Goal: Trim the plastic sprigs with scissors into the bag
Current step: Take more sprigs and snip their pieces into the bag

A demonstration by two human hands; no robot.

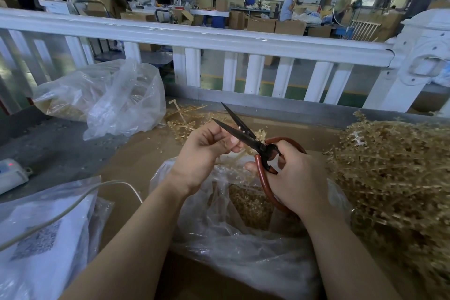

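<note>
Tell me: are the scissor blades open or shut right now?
Open. The two dark blades of the scissors spread apart into a V above the right hand, their tips clearly separated.

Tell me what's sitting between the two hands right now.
In the head view, the open scissors cross the gap: the right hand grips the red handles, and the left hand pinches a pale sprig by the blades, above the clear bag.

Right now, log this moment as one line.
left hand: pinching sprig | right hand: scissors, blades open | bag: open below
</note>
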